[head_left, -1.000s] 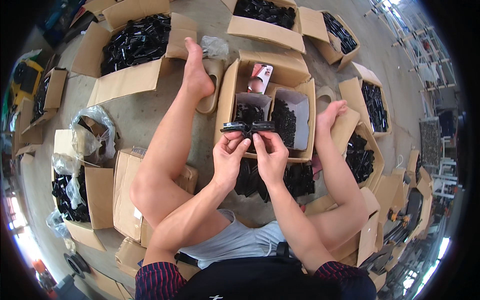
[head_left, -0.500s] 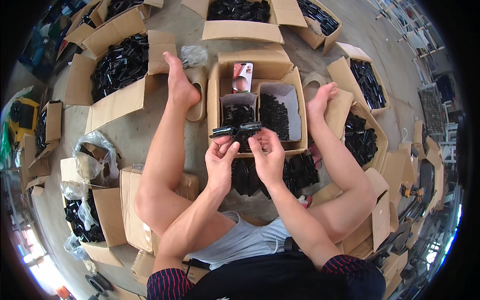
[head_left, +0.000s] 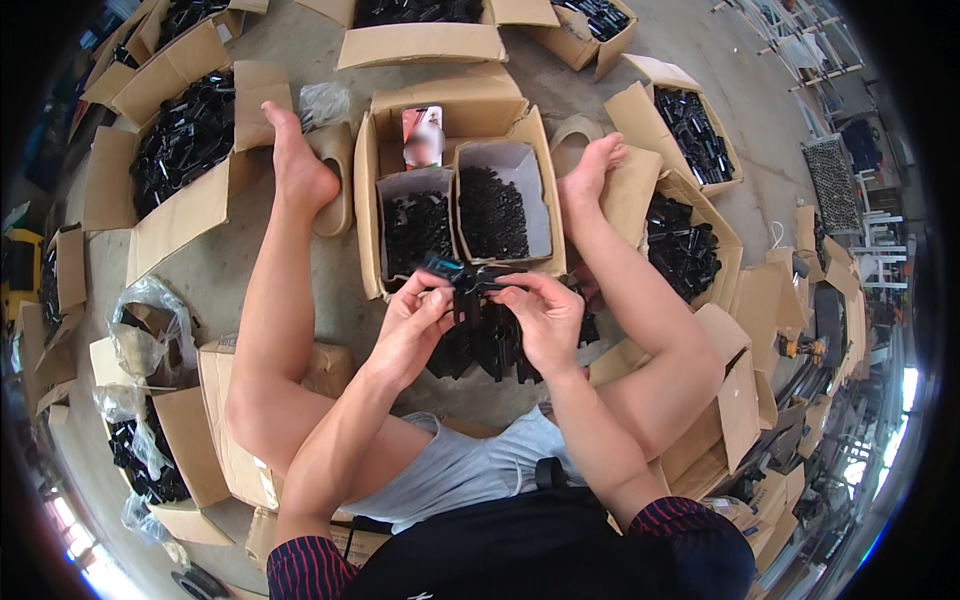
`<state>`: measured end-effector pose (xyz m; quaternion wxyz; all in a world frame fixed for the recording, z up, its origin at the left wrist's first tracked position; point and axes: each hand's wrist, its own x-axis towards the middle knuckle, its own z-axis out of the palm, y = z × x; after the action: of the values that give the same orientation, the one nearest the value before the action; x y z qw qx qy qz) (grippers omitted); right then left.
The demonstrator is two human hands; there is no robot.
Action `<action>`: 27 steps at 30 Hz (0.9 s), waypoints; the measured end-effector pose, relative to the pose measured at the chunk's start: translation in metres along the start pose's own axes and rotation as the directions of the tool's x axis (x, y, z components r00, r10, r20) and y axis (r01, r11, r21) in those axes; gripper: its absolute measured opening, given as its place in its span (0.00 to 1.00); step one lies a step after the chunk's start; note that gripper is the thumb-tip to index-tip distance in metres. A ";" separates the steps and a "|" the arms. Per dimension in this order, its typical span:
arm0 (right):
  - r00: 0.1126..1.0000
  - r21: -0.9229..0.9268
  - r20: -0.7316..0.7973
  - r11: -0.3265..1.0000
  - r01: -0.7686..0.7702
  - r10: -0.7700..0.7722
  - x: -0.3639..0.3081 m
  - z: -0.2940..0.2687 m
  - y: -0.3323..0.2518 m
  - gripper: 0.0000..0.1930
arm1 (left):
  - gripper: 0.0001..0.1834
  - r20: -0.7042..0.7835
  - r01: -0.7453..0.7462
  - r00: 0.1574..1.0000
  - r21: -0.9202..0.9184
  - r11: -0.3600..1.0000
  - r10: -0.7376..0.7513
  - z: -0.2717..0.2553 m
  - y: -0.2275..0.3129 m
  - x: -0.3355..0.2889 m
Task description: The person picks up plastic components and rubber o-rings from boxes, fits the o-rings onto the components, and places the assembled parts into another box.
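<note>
Left hand (head_left: pixel 412 325): your thumb and fingers pinch the left end of the black part.
Right hand (head_left: pixel 545 315): your thumb and fingers grasp the same part from the right.
Black part (head_left: pixel 466 288): held between your two hands, just by the near edge of the middle box; its finer detail is blurred.
Pile of black pieces (head_left: pixel 485 350): on the floor beneath and between your hands, on your side of the box.
Middle box (head_left: pixel 367 235): cardboard, open, between your lower legs.
Left tray (head_left: pixel 440 179): grey, inside that box, holding tiny black bits (head_left: pixel 418 228).
Right tray (head_left: pixel 541 215): grey, beside the left one, with more such bits.
Card (head_left: pixel 422 122): red and white, behind the left tray.
Left slipper (head_left: pixel 338 208): tan, beside your left foot (head_left: pixel 300 170).
Outer boxes: one to your upper left (head_left: pixel 178 238) and one to your upper right (head_left: pixel 632 105), both filled with black pieces.
</note>
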<state>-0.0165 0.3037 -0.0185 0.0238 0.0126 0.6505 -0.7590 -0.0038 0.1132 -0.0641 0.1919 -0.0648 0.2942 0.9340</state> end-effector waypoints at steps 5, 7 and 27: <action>0.976 -0.304 0.053 0.928 0.216 -0.210 -0.008 -0.001 -0.008 0.08 | 0.25 -0.079 0.085 0.993 -0.044 0.995 -0.088 0.031 0.026 -0.006; 0.949 -0.391 0.089 0.866 0.313 -0.303 -0.009 -0.002 -0.011 0.09 | 0.27 -0.028 -0.023 0.999 0.082 0.996 0.026 0.020 0.021 -0.001; 0.973 -0.256 -0.062 0.946 0.200 -0.222 -0.036 0.010 0.017 0.11 | 0.14 0.005 -0.224 0.973 0.243 0.944 0.230 0.029 0.025 -0.017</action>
<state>0.0209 0.2923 -0.0319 -0.0855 -0.0261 0.7383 -0.6685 0.0016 0.1059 -0.0228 0.0860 -0.0177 0.4137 0.9061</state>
